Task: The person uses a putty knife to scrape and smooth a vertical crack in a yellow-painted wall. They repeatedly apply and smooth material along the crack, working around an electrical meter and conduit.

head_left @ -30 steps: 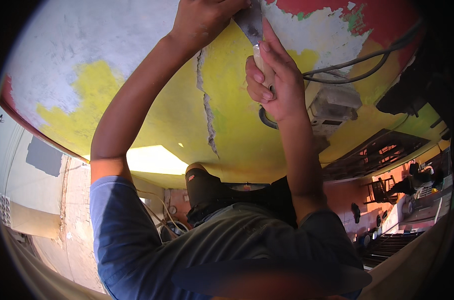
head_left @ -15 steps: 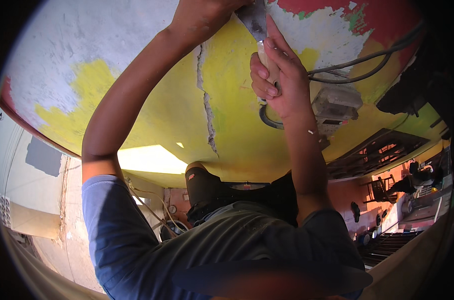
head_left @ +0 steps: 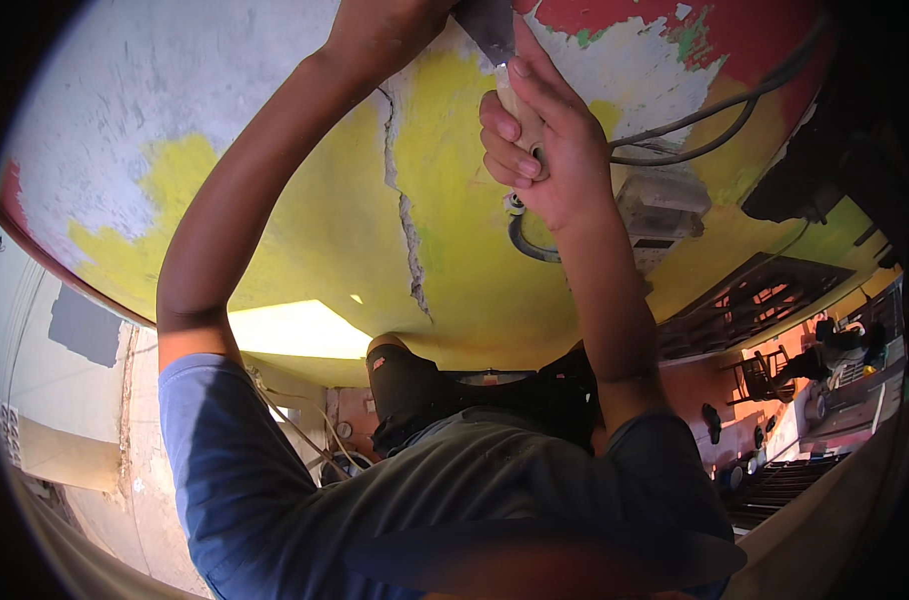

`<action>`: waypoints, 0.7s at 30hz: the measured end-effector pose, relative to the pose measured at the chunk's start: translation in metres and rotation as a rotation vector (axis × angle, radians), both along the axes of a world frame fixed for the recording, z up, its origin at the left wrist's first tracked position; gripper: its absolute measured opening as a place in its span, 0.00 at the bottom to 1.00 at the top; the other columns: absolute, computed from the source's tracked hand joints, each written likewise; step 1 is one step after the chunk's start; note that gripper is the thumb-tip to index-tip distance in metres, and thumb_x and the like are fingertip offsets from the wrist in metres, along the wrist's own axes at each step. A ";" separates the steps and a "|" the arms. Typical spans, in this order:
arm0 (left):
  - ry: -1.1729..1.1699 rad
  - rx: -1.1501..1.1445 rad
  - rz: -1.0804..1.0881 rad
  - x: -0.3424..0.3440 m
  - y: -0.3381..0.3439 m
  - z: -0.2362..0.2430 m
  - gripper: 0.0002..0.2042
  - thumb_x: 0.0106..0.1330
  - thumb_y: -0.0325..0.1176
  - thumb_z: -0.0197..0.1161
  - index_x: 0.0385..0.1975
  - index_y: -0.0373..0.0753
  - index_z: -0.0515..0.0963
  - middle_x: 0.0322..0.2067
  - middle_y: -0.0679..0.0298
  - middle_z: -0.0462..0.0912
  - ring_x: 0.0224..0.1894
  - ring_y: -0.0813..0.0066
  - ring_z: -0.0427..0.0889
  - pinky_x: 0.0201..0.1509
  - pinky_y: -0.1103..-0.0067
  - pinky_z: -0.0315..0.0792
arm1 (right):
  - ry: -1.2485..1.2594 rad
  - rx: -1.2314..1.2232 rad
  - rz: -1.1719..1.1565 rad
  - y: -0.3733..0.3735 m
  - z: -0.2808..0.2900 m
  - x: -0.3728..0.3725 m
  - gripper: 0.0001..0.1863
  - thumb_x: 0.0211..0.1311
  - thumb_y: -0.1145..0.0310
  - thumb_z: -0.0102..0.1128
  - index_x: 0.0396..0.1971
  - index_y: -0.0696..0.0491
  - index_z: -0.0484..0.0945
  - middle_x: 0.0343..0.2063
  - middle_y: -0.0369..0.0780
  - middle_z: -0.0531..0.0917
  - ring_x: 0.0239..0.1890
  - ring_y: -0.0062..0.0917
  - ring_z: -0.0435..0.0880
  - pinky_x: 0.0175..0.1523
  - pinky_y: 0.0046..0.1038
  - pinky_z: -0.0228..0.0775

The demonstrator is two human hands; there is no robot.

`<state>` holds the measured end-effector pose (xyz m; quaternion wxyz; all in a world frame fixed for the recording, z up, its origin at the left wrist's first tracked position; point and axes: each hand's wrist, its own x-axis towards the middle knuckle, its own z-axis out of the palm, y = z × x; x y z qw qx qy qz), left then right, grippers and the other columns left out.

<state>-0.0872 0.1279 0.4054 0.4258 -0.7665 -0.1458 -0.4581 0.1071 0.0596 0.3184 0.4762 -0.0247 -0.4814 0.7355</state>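
Observation:
A putty knife (head_left: 522, 110) with a pale handle and a grey metal blade is gripped in my right hand (head_left: 565, 150). Its blade points up the wall, and one finger reaches along beside it. My left hand (head_left: 395, 30) is raised at the top edge, close to the blade; its fingers run out of the picture, so what they hold or touch is hidden. Both hands are in front of a painted wall (head_left: 315, 230) of yellow, whitish patches and some red. A jagged crack (head_left: 410, 240) runs down the yellow part between my arms.
A clear-covered meter box (head_left: 663, 208) is fixed to the wall right of my right wrist, with dark cables (head_left: 685, 145) above it. Farther right are a dark grille (head_left: 755, 300) and a wooden chair (head_left: 760, 378). Loose cords (head_left: 310, 435) hang low at left.
My right hand and the putty knife have shifted slightly up and left, and my left hand has risen a little with them. The whole view has moved slightly too.

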 end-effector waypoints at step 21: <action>0.193 -0.546 0.116 -0.012 -0.074 -0.162 0.15 0.53 0.21 0.74 0.42 0.41 0.87 0.53 0.68 0.88 0.52 0.65 0.88 0.53 0.75 0.85 | -0.493 0.108 -0.014 -0.033 -0.140 0.074 0.30 0.81 0.61 0.49 0.78 0.39 0.59 0.23 0.32 0.71 0.15 0.10 0.64 0.21 0.16 0.58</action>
